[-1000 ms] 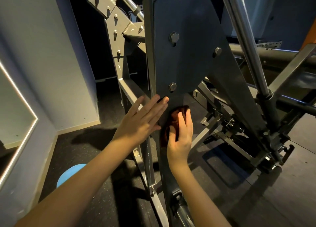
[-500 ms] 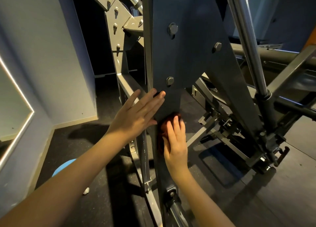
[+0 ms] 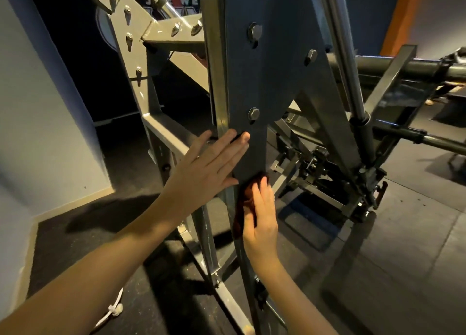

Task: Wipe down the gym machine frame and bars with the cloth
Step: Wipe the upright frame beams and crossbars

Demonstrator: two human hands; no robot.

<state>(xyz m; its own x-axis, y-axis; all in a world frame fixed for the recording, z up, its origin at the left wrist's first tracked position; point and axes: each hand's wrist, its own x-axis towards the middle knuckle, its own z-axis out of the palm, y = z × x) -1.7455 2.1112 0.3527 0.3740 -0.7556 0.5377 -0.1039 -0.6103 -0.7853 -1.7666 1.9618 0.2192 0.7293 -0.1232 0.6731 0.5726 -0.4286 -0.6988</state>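
Wiping is mid-stroke on the dark steel upright point(image 3: 245, 266) of the gym machine. The reddish-brown cloth point(image 3: 241, 204) is bunched and pinched between the thumb and bent fingers of the right hand point(image 3: 261, 223), and is pressed to the upright's near face just below the bolted gusset plate point(image 3: 272, 77). The left hand point(image 3: 209, 168) is laid flat on the plate's left edge, fingers straight and a bit spread, as a brace. Compared with a second ago, the cloth's been dragged lower, away from the lower bolt point(image 3: 253, 113), and the left hand's been kept put. Next, the stroke probably needs to be carried on down the upright with even pressure. After that, the chrome guide rod point(image 3: 345, 57) on the right could be tackled.
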